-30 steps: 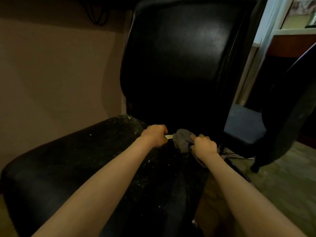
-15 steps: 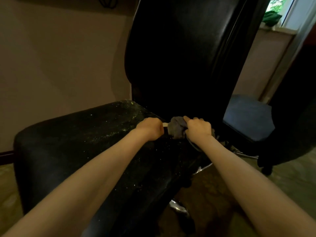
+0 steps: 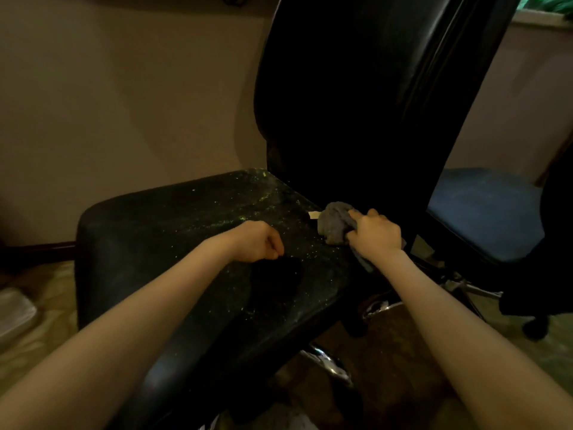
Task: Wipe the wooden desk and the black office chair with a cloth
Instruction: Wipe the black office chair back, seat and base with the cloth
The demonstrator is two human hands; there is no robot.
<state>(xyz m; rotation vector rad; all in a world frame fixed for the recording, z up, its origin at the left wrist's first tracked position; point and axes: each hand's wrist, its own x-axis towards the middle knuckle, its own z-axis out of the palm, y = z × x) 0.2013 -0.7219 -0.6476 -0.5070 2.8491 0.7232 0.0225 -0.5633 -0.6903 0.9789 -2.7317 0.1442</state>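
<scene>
The black office chair (image 3: 192,231) fills the view, its seat speckled with pale dust and crumbs and its tall backrest (image 3: 356,88) rising behind. My right hand (image 3: 375,234) grips a bunched grey cloth (image 3: 333,223) at the back right of the seat, near the gap under the backrest. A small pale tab (image 3: 313,215) shows just left of the cloth. My left hand (image 3: 259,245) hovers over the middle of the seat with its fingers curled and nothing in it. The wooden desk is not in view.
A second chair with a blue seat (image 3: 483,209) stands close on the right, its wheeled base (image 3: 535,328) on the floor. A beige wall (image 3: 124,103) runs behind. The chrome base (image 3: 328,364) of the black chair shows below the seat.
My left hand has pulled back from the gap under the backrest to the middle of the seat. My right hand stays at the seat's back edge with the cloth. The view has shifted.
</scene>
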